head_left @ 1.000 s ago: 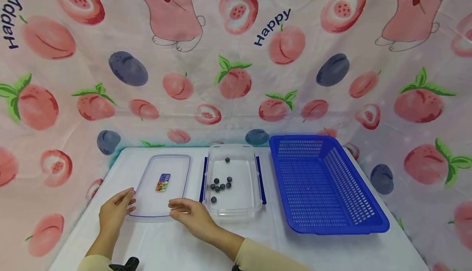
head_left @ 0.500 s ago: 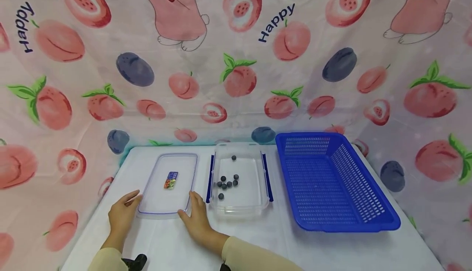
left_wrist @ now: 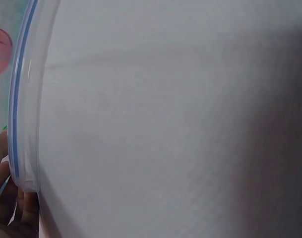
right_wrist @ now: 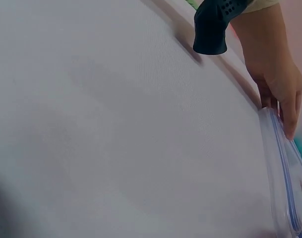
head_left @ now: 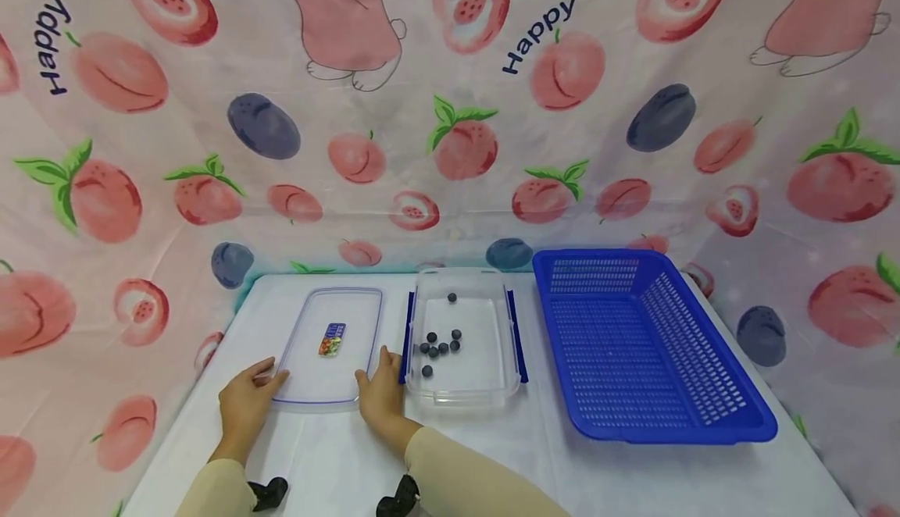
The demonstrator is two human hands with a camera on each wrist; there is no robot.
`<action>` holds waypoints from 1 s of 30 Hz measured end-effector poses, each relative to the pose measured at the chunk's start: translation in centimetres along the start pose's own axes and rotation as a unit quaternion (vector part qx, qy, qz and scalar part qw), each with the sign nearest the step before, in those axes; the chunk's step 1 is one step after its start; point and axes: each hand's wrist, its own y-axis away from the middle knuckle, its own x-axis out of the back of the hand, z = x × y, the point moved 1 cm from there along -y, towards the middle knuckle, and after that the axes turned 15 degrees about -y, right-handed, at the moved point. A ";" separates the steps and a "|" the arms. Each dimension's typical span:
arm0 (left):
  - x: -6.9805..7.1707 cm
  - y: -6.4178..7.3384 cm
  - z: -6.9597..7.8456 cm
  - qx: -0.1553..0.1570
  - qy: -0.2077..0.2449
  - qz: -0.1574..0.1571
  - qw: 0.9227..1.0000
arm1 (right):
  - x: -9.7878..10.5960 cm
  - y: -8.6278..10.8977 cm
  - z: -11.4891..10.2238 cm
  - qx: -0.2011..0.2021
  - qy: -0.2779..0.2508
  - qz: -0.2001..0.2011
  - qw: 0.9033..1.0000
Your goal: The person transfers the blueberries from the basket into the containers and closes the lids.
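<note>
A clear rectangular lid (head_left: 355,380) with a blue seal line and a small colourful label lies on the white table. My left hand (head_left: 248,404) grips its near left corner, thumb on top and fingers at the side, as the right wrist view shows. My right hand (head_left: 383,392) holds the lid's right edge near the front corner; in the left wrist view its fingers (left_wrist: 27,208) are at the end of the lid (left_wrist: 27,114), partly hidden. Just right of that hand stands a clear box (head_left: 485,361) with blue side clips, holding several dark round berries like blueberries (head_left: 433,351).
A blue plastic basket (head_left: 619,361) with slotted sides stands on the right of the table (head_left: 527,462). Behind hangs a pink cloth (head_left: 450,64) printed with fruit and rabbits. Black wrist mounts (head_left: 270,493) sit at both sleeves.
My right hand has turned and moved from the lid's front edge to its right side. My left hand stays at the near left corner. The head view has shifted slightly.
</note>
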 end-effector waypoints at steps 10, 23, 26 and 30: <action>0.0 0.4 -0.1 -0.009 -0.035 -0.021 0.999 | 0.0 0.0 -0.1 0.011 0.087 -0.001 0.996; -0.4 -0.3 0.2 -0.003 -0.047 0.001 0.999 | -0.2 -1.2 -0.4 -0.046 0.033 0.000 0.998; -0.2 -0.3 0.3 -0.001 -0.044 -0.002 0.999 | -0.3 -1.4 -0.6 -0.064 0.016 0.003 0.998; 0.1 -0.1 0.5 0.006 -0.043 -0.005 0.999 | -0.3 -1.5 -0.7 -0.073 -0.003 0.005 0.997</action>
